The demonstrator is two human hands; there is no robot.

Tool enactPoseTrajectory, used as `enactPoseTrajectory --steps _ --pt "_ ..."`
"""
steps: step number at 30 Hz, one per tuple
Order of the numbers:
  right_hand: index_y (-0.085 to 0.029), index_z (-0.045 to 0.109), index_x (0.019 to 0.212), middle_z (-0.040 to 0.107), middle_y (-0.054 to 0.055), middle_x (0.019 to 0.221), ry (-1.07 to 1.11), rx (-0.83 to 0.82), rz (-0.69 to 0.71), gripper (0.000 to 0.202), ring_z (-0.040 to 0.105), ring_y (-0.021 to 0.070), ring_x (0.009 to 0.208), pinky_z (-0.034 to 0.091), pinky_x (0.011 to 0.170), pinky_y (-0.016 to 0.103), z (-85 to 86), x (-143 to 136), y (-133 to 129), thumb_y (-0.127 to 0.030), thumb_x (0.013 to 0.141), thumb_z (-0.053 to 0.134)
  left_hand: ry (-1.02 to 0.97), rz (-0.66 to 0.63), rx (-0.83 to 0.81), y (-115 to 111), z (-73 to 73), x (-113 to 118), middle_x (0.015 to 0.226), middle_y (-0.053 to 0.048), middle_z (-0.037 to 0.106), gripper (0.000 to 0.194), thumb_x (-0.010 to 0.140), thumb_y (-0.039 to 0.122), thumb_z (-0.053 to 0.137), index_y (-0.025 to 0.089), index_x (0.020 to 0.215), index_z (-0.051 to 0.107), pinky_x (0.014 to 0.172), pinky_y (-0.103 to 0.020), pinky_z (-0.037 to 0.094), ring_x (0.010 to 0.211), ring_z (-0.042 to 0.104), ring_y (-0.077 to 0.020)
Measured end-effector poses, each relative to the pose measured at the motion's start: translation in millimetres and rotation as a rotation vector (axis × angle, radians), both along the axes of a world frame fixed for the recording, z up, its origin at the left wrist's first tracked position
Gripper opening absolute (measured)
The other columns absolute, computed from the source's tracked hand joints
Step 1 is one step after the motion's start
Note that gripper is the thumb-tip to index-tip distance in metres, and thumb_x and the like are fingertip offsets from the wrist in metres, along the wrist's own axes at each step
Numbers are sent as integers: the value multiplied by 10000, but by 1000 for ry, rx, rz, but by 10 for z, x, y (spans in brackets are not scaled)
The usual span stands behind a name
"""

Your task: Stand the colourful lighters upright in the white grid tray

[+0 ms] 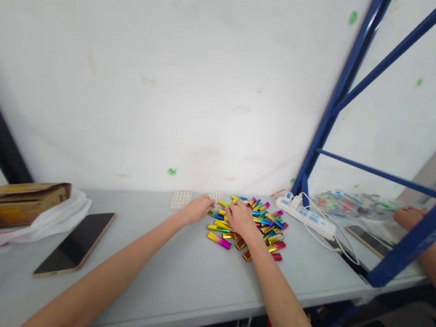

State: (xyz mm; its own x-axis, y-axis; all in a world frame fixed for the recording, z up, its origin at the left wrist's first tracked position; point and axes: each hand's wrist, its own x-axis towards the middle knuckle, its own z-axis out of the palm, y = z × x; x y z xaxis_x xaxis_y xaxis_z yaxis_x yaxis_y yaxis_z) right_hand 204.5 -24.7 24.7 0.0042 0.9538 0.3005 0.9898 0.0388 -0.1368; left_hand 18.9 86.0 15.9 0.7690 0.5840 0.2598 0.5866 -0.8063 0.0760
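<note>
A loose heap of small, shiny flat sticks in yellow, gold, blue, red and pink lies on the grey shelf. My right hand is over the heap's left part, its fingers bent down among the sticks; what they grip is hidden. Just left of the heap, my left hand has its fingers drawn together near a pale gridded sheet, and I cannot make out what is in them. A second pale gridded sheet lies flat to the left of that hand, not touched.
A tablet, an open cardboard box and a white plastic bag are at the left. On the right are a power strip with cables and a blue metal post. Beyond it show another person's hand and a phone.
</note>
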Motion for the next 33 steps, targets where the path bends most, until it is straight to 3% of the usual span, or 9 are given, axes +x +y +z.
enactPoseTrajectory --steps 7,10,13,17,20,23,28,31,33 --pt "-151 785 1097 738 179 1191 -16 -36 6 456 631 297 1177 442 1013 377 13 25 50 -363 1083 382 62 -114 -53 24 170 -134 1001 -72 774 161 877 223 690 232 1002 791 956 -313 501 1011 688 -246" --pt "-146 777 1090 741 177 1177 -16 5 11 440 643 288 1153 443 1006 367 6 43 60 -345 1083 385 43 -104 -44 -10 234 -110 967 -98 750 146 881 184 642 202 912 784 930 -328 505 976 682 -256" --pt "-162 761 1087 740 155 1155 14 55 27 339 655 261 1111 453 984 341 -14 91 80 -297 1059 452 -7 -69 -32 -90 303 -198 1014 -122 720 199 931 198 570 183 961 766 941 -357 510 1002 672 -266" --pt "-171 756 966 745 127 1080 123 83 79 206 663 237 1066 467 970 325 -57 177 143 -189 995 553 -132 -54 -59 -346 428 -630 1125 -114 678 253 987 289 511 187 1061 730 994 -378 509 1063 656 -259" --pt "-153 745 952 751 127 1071 269 149 119 119 672 240 1059 484 983 349 -96 226 203 -102 905 648 -191 -103 -166 -708 516 -1101 1131 -79 679 275 1012 370 492 222 1049 720 1018 -375 503 1083 647 -250" --pt "-150 740 958 765 121 1041 356 192 133 156 693 238 1031 506 988 376 -125 254 247 -54 850 678 -158 -89 -255 -1117 555 -1543 1198 -55 662 271 1033 384 482 254 1072 717 1050 -339 480 1125 636 -225" --pt "-179 733 1014 776 96 1048 524 288 125 217 732 216 944 557 957 392 -109 279 266 -95 825 669 -60 -51 -402 -1536 423 -1967 1310 -48 635 223 1006 359 517 281 1048 722 1103 -334 455 1211 625 -220" --pt "-191 728 1061 769 96 1118 743 376 117 268 737 219 954 563 973 422 -54 273 252 -179 800 667 -88 78 -375 -1629 250 -1946 1384 -72 599 279 862 496 735 273 1028 709 1108 -398 463 1241 606 -288" --pt "-188 729 1070 769 99 1146 908 399 156 304 729 234 1027 541 1023 441 -8 247 236 -242 773 688 -143 163 -308 -1649 152 -1832 1344 -91 616 324 872 561 712 267 1007 696 1072 -436 485 1172 630 -302"
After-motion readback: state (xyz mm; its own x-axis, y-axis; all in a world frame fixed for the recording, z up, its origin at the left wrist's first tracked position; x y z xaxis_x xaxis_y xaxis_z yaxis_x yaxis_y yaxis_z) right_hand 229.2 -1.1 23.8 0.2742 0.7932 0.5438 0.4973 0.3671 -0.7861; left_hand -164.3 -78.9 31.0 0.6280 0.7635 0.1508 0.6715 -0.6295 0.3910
